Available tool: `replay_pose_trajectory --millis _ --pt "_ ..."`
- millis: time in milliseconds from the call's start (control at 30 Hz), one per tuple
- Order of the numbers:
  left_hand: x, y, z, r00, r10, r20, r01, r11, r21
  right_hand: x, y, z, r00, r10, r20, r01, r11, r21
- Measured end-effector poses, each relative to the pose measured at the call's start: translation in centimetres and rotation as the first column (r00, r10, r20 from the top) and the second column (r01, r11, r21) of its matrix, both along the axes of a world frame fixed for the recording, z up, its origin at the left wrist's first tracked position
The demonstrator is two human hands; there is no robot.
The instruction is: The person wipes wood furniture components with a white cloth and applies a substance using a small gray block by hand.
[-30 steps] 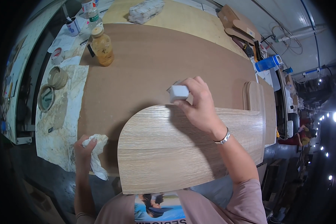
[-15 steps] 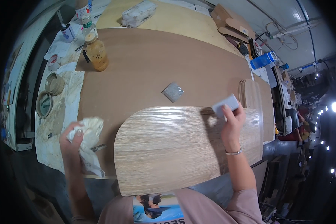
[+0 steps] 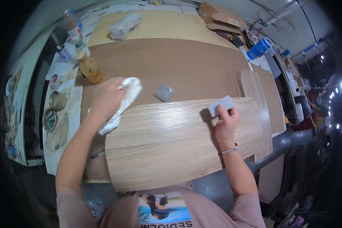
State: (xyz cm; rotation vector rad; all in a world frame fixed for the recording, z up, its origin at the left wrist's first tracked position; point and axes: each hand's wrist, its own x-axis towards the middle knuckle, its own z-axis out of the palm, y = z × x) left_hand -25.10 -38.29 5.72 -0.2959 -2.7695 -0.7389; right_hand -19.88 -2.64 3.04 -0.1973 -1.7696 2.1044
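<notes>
A wood-grain board [image 3: 159,148] with a rounded left end lies before me, reaching over the near edge of the table. My left hand [image 3: 109,99] is closed around a white cloth [image 3: 130,95], at the board's far left corner. The cloth hangs down along the curved edge; whether it touches the board I cannot tell. In my right hand [image 3: 226,123] is a flat, light grey block [image 3: 221,106], pinched between thumb and fingers over the right part of the board. Just past the board's far edge lies a small grey square packet [image 3: 164,92].
Left on the bench stand a jar of amber liquid [image 3: 89,69], a plastic bottle [image 3: 73,27] and two round tubs [image 3: 57,100]. More rounded boards [image 3: 250,81] are stacked at right, near a blue bottle [image 3: 260,48]. A wrapped white block [image 3: 124,26] lies at the back.
My left hand has swung forward and right with the cloth, from beside the board to its far left corner. The right hand still grips the grey block; the view has shifted slightly.
</notes>
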Motion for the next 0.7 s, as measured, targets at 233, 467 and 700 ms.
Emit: replay_pose_trajectory --millis 233,467,700 --pt "5.6 1.8 0.3 0.998 -0.049 -0.035 0.051 0.997 0.049 -2.0 -11.0 3.1 0.968 0.235 -0.085 -0.129 0.761 0.635" --pt "5.8 2.0 -0.1 0.993 -0.036 -0.116 0.041 0.998 0.046 -2.7 -11.1 2.3 0.997 0.082 0.004 -0.053 0.606 0.793" --pt "5.7 1.7 -0.4 0.990 -0.051 -0.130 0.053 0.999 0.010 -4.2 -3.6 3.2 0.972 -0.223 0.068 0.074 0.569 0.819"
